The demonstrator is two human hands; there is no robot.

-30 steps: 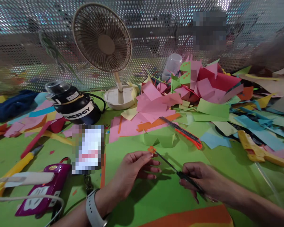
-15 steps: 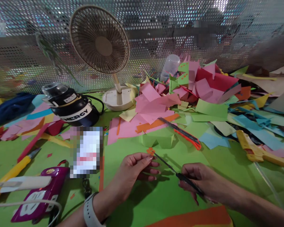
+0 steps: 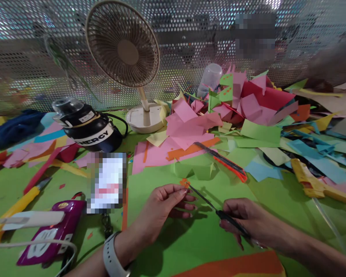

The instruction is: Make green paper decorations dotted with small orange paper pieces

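Between thumb and forefinger, my left hand [image 3: 164,206] pinches a small orange paper piece [image 3: 185,182] with an uneven, flower-like outline. Its other fingers are loosely curled. My right hand [image 3: 245,219] is closed around the black handles of a pair of scissors [image 3: 203,197]. The narrow blades point up and left, and their tip meets the orange piece at my left fingertips. Both hands are above a large green paper sheet [image 3: 167,250]. Just beyond them stands a folded green paper strip [image 3: 193,170]. An orange-red box cutter [image 3: 223,161] lies behind the scissors.
Coloured paper scraps [image 3: 190,119] are heaped at the back right. A yellow glue gun [image 3: 308,179] lies right. A fan [image 3: 145,117], a black bottle [image 3: 95,132] and a blurred phone-like screen [image 3: 109,182] are left, with a purple device [image 3: 54,231], a yellow cutter [image 3: 20,207] and a cable.
The whole view has shifted very slightly. Both hands keep nearly the same pose, with the scissor tip still at the orange paper piece.
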